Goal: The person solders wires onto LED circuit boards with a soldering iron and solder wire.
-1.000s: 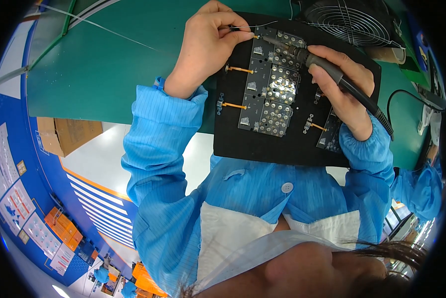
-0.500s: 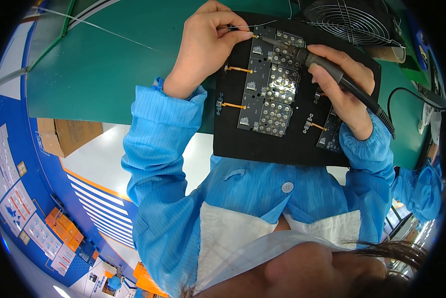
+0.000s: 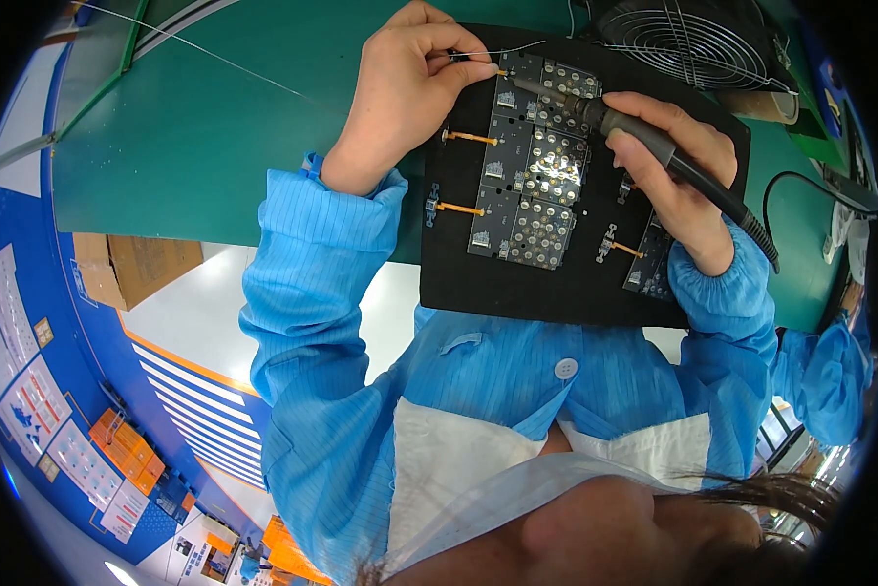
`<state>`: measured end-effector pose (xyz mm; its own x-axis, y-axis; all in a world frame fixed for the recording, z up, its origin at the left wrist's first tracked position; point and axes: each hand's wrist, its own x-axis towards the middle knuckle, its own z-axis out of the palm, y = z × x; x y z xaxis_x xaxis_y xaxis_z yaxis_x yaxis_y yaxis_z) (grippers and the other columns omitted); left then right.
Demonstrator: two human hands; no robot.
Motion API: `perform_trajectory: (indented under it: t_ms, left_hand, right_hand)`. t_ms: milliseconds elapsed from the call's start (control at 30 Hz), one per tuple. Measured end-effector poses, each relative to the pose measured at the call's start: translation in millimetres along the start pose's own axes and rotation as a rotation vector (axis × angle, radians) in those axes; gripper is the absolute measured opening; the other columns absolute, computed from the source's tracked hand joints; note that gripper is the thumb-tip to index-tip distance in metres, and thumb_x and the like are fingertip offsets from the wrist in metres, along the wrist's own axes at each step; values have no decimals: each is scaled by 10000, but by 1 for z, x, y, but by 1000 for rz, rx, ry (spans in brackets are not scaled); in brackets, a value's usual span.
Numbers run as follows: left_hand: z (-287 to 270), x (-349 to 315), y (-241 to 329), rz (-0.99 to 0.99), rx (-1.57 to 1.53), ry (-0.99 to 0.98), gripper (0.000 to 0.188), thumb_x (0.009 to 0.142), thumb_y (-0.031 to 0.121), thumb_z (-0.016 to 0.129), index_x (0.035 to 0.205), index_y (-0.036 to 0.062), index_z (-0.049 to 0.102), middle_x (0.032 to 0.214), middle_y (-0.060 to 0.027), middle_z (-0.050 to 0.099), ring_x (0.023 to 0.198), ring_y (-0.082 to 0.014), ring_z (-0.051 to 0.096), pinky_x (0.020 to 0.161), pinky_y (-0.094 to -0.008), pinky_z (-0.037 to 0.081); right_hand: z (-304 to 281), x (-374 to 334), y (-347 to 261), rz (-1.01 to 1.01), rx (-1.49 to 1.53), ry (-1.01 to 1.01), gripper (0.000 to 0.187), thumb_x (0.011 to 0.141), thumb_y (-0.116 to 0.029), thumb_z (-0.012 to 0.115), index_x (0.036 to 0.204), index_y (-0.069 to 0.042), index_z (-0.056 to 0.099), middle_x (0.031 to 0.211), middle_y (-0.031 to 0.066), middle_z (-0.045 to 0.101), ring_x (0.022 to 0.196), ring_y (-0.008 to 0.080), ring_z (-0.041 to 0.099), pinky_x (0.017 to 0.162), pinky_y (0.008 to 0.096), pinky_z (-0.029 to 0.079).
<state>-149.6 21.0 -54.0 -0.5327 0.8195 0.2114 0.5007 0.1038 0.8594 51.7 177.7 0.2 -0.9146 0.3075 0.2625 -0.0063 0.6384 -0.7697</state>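
My left hand (image 3: 409, 88) is closed in a pinch at the far left corner of the black mat. A thin solder wire (image 3: 519, 48) sticks out of its fingers to the right. The fingertips also meet an orange flex strip (image 3: 500, 71) at the edge of the farthest circuit board (image 3: 520, 70); whatever lies under them is hidden. My right hand (image 3: 678, 156) grips a soldering iron (image 3: 644, 135), its tip pointing left over that board, a little apart from the strip. Nearer to me are the middle board (image 3: 497, 156) and the nearest board (image 3: 497, 220), each with an orange strip leading left to a small part.
The black mat (image 3: 546, 293) lies on a green table (image 3: 194, 146). At its right are another board (image 3: 646, 269) and small parts with orange strips. A round fan grille (image 3: 693, 44) stands behind. A cardboard box (image 3: 146, 269) is below the table's left edge. Another blue sleeve (image 3: 820, 381) shows at right.
The iron's tip has drawn back slightly from the orange strip, toward me and to the right. My left hand keeps its place with the wire.
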Motion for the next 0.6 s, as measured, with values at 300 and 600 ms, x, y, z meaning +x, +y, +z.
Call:
perform_trajectory:
  t_ms: [300,600]
  left_hand:
    - [3,2,2,7,4,6,119,750,20,752,854,-9,703,849,16,483,594,-37,374,529,-196,321]
    - [6,5,4,13,-1,12,115,752,21,752,847,-15,698,849,19,482,591,-30,378,527,-192,319]
  right_hand:
    - [-6,-4,-1,21,40,17,247,812,-123,709,1038,-28,679,766,75,683,619,115,649,546,203,483]
    - [-6,-2,5,12,34,33,250,824,-133,706,1052,-37,674,788,72,688,647,104,650,553,197,487]
